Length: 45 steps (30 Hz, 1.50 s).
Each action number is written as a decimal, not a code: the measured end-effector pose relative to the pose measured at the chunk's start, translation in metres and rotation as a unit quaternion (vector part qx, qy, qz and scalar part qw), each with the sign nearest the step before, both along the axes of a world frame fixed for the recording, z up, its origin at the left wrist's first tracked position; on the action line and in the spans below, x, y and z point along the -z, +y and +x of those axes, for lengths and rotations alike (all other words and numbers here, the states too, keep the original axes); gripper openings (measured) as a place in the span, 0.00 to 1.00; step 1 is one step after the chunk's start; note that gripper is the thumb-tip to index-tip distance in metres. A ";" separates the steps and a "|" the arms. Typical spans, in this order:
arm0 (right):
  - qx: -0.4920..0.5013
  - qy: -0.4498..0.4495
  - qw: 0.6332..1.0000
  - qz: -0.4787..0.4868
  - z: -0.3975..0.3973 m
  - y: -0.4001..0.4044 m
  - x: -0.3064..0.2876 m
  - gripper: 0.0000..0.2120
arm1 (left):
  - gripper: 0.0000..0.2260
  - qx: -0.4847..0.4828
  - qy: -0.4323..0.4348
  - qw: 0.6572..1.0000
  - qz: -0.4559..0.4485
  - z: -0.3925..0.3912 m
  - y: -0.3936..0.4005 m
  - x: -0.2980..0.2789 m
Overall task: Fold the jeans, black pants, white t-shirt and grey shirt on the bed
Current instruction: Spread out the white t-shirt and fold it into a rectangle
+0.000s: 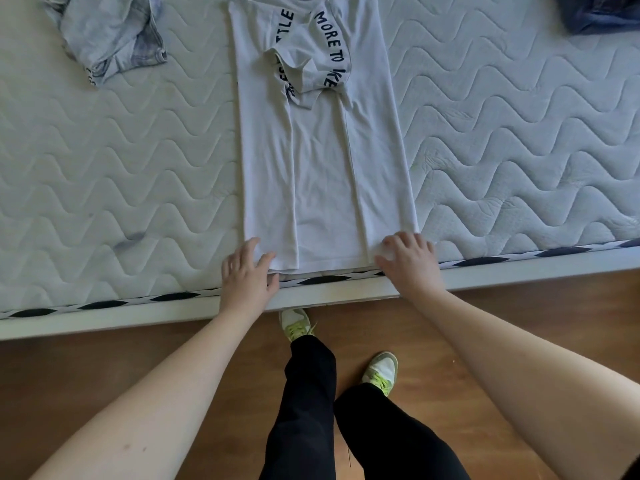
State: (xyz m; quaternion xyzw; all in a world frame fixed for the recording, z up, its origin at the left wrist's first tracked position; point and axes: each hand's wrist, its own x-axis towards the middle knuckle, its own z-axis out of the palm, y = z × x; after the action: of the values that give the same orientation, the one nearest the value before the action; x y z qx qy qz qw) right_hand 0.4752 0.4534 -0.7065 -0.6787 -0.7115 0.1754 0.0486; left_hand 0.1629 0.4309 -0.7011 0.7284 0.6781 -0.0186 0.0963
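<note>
Bare quilted mattress (138,174), wave stitching, white frame, brown wood floor (121,368). One white t-shirt (322,174) lies mid-bed, sides folded in, hem at the near edge; sleeve bands read "MORE TO", rest partly hidden. Left hand (247,271) and right hand (408,261) pinch the hem corners, fingers curled. Crumpled jeans (110,36) far left; one dark garment (602,12) far right.
</note>
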 end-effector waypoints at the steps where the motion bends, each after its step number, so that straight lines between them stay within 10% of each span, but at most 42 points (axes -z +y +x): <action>1: -0.019 -0.003 1.000 -0.013 -0.005 -0.003 0.002 0.18 | 0.18 0.027 -0.010 1.000 -0.005 0.004 0.002 0.001; 21: -0.074 -0.062 0.985 0.145 -0.038 -0.010 0.015 0.01 | 0.04 0.125 -0.039 0.990 0.052 0.034 0.018 0.001; 28: -0.198 -0.073 0.973 0.097 -0.001 -0.014 0.015 0.26 | 0.06 0.171 -0.025 0.984 0.054 0.036 0.011 0.010; 38: -0.221 -0.076 0.969 0.083 -0.001 0.004 0.005 0.20 | 0.28 0.224 0.010 0.974 -0.020 0.007 0.016 0.005; 45: -0.196 -0.096 0.974 0.059 -0.009 0.016 0.000 0.13 | 0.18 0.193 -0.046 0.980 -0.022 0.002 0.024 0.002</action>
State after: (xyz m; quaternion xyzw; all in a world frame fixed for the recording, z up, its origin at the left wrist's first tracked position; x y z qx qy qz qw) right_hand 0.4659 0.4696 -0.7061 -0.5354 -0.8413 0.0733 -0.0159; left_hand 0.1648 0.4548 -0.7029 0.8432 0.5192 -0.0175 0.1380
